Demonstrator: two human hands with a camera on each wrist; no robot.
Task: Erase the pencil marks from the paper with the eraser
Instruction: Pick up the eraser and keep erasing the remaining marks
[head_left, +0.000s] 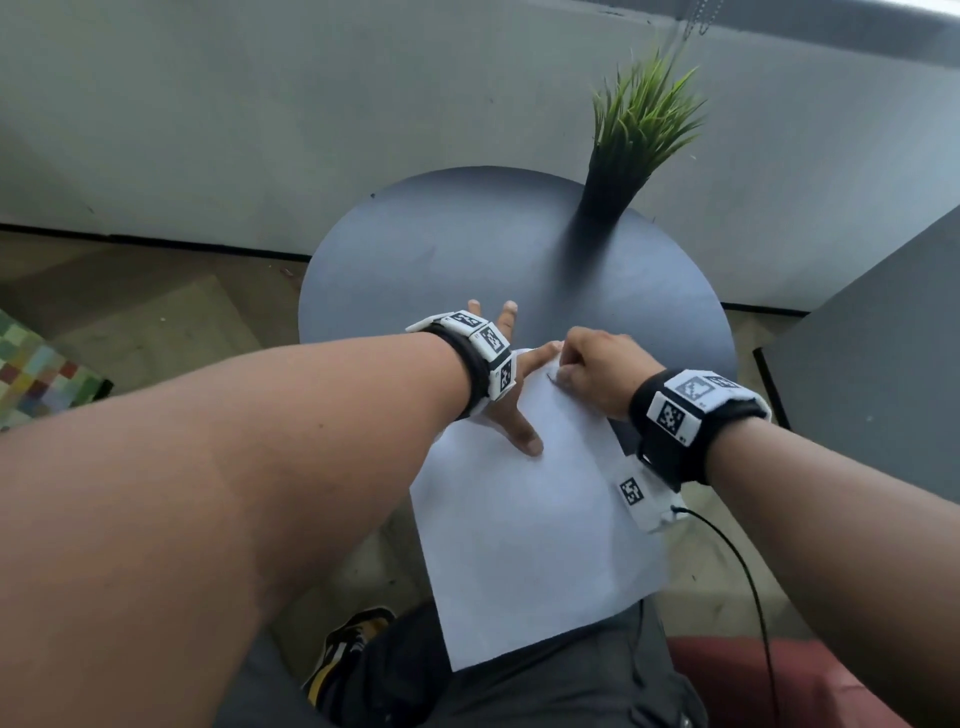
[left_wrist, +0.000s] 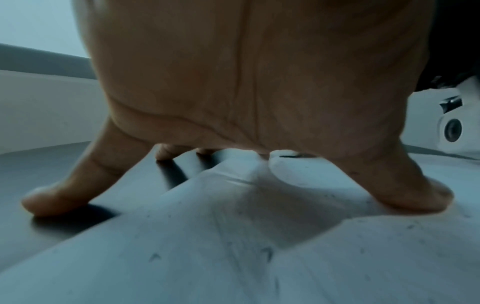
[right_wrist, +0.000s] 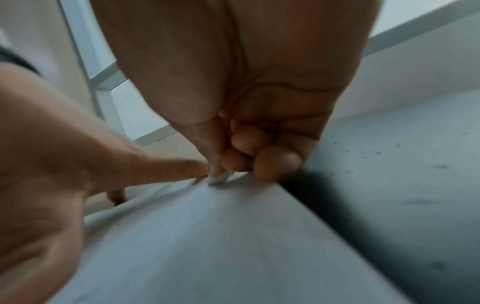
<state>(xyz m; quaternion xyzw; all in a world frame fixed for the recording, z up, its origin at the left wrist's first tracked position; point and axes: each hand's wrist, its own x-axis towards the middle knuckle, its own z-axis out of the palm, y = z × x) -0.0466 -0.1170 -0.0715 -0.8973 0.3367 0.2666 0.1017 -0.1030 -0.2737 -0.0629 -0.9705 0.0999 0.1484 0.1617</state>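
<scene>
- Left hand (head_left: 511, 387): lying spread, fingers straight, pressing the paper (head_left: 524, 525) onto the surface (head_left: 441, 260).
- Right hand (head_left: 597, 371): pinching the eraser (right_wrist: 219, 179) against the paper just beside the left index fingertip.

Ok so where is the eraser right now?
The eraser is pinched in the right hand, its tip pressed on the far end of the paper, beside the left hand index fingertip.

soft daylight, head view edges warped, wrist views dim & blurry.
</scene>
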